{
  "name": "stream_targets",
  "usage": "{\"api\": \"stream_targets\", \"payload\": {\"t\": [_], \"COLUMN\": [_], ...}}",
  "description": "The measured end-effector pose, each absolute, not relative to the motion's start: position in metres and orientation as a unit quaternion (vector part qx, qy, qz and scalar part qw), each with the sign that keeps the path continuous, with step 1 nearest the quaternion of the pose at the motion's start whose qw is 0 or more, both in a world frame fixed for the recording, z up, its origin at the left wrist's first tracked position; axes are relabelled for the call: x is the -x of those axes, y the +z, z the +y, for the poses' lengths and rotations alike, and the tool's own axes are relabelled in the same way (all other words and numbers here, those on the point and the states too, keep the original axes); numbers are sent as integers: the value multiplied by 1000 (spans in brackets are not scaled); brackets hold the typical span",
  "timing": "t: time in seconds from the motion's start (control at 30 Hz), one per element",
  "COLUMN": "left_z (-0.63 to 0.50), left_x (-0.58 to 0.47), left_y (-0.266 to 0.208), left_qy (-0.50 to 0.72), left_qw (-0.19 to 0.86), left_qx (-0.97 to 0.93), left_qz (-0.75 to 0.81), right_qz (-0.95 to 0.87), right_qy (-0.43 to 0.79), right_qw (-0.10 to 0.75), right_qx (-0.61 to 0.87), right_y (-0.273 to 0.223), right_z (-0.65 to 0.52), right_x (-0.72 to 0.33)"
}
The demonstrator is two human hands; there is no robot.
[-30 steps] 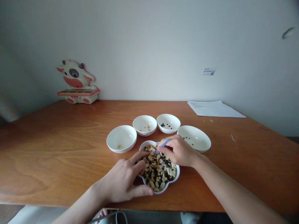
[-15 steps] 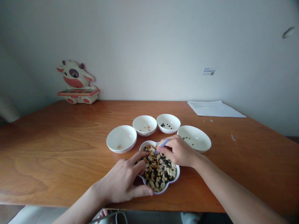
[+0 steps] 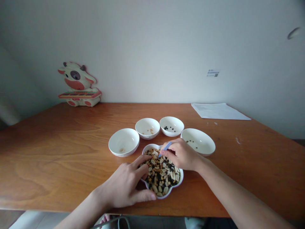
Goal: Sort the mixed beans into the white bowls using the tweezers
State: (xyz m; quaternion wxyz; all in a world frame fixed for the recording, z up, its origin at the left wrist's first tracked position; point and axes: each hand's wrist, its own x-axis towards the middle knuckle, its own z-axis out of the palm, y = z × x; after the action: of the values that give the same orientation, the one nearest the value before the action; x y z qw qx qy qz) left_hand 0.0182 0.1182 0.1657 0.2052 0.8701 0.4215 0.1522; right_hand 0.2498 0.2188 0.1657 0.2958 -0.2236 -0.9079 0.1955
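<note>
Wooden bench (image 3: 59,159) bears a wavy dish (image 3: 182,178), four bowls (image 3: 125,138) arced behind it, probably for easy reach. Left hand (image 3: 127,181), grip loosely open, seemingly steadies the dish's rim; right hand (image 3: 182,154), grip pinched, holds tweezers (image 3: 167,146) over peanuts (image 3: 166,190).

No text can be read (too small) on the wall label (image 3: 213,73) or papers (image 3: 220,112) at the table's far edge (image 3: 128,106).
</note>
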Motion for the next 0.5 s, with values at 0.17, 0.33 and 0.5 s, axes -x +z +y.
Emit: {"api": "stream_targets", "payload": {"t": [0.17, 0.33, 0.5], "left_z": [119, 119, 118], "left_x": [-18, -18, -17], "left_y": [166, 166, 165], "left_qy": [152, 156, 152], "left_qw": [201, 194, 195], "left_qx": [-872, -873, -873], "left_qz": [420, 420, 420], "right_qz": [-907, -908, -910], "right_qy": [192, 192, 195], "right_qw": [301, 301, 289], "right_qx": [224, 220, 224], "right_y": [165, 164, 166], "right_z": [219, 219, 219], "right_x": [-250, -251, -250]}}
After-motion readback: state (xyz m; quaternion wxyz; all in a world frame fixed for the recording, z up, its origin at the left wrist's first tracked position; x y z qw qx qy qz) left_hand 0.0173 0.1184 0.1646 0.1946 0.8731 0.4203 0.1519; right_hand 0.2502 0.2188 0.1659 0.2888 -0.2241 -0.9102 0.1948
